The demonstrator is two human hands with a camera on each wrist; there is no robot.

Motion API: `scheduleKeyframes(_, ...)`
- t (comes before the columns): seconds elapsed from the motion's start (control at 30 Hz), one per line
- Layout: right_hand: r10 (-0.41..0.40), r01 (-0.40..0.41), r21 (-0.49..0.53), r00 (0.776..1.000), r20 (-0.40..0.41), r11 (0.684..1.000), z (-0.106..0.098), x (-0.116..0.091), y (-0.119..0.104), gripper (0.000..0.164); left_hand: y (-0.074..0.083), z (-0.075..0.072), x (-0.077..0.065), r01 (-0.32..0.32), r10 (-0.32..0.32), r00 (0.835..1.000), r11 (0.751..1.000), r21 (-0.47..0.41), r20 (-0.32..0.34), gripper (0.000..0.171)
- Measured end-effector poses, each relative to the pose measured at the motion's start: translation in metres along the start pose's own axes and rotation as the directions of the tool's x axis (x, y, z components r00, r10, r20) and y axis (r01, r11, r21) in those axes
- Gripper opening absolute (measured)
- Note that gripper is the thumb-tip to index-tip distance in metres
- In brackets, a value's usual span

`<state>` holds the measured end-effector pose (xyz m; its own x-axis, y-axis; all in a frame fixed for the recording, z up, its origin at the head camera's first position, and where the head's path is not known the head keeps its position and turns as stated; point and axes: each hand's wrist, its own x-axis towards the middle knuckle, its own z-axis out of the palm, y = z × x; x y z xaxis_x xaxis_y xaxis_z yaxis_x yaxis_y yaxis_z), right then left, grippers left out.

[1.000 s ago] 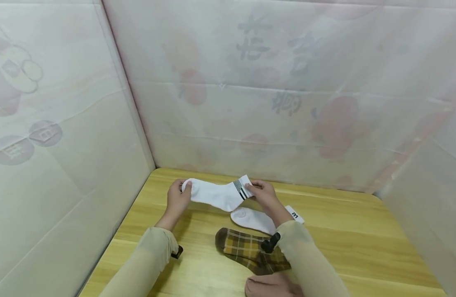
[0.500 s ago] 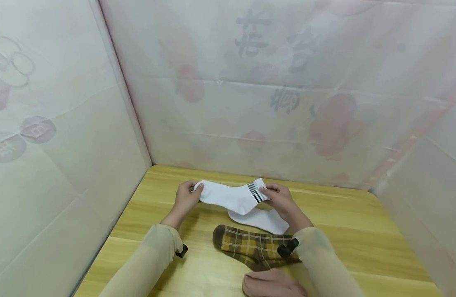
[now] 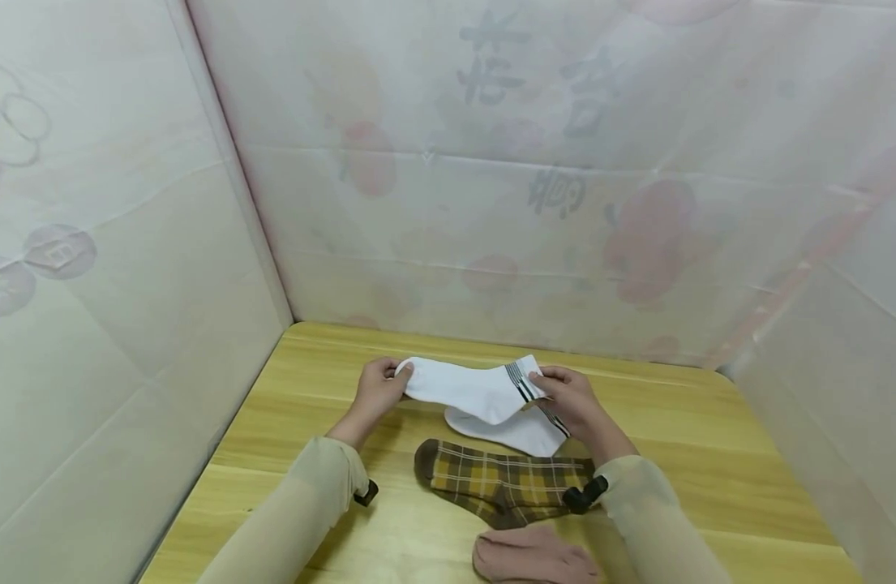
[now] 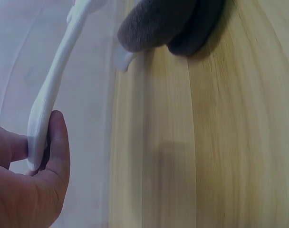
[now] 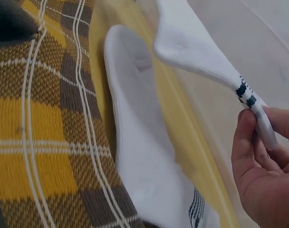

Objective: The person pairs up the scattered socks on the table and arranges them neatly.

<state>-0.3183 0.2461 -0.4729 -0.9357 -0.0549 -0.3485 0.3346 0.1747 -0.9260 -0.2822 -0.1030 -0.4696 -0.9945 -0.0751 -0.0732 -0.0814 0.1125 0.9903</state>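
Observation:
A white sock with dark stripes at its cuff is stretched out above the table between both hands. My left hand pinches its toe end between thumb and fingers; in the left wrist view the sock shows edge-on. My right hand pinches the striped cuff, seen also in the right wrist view beside the hand. Below lies a second white sock with a striped cuff, flat on the table and partly covered by the held one in the head view.
A brown and yellow plaid sock lies nearer me, partly behind the right wrist's black camera. In front of it is a folded pink sock. The wooden table meets fabric walls at the back and sides.
Both hands have moved to the right with the white sock stretched between them. The head view has shifted slightly. The socks on the table stay in place.

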Motion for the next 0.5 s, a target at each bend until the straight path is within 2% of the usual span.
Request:
scheduleKeyframes(0.23,0.011,-0.011,0.02,1.0,-0.008,1.0,-0.015,-0.003,0.007,0.059,-0.002,0.011,0.001,-0.003,0.003,1.0,1.0,-0.016,0.024,0.026)
scheduleKeyframes(0.5,0.032,-0.032,-0.008,0.999,-0.034,0.999,-0.03,-0.012,0.015,0.063,-0.004,0.022,-0.002,0.02,-0.016,0.997,0.999,-0.04,0.078,0.025)
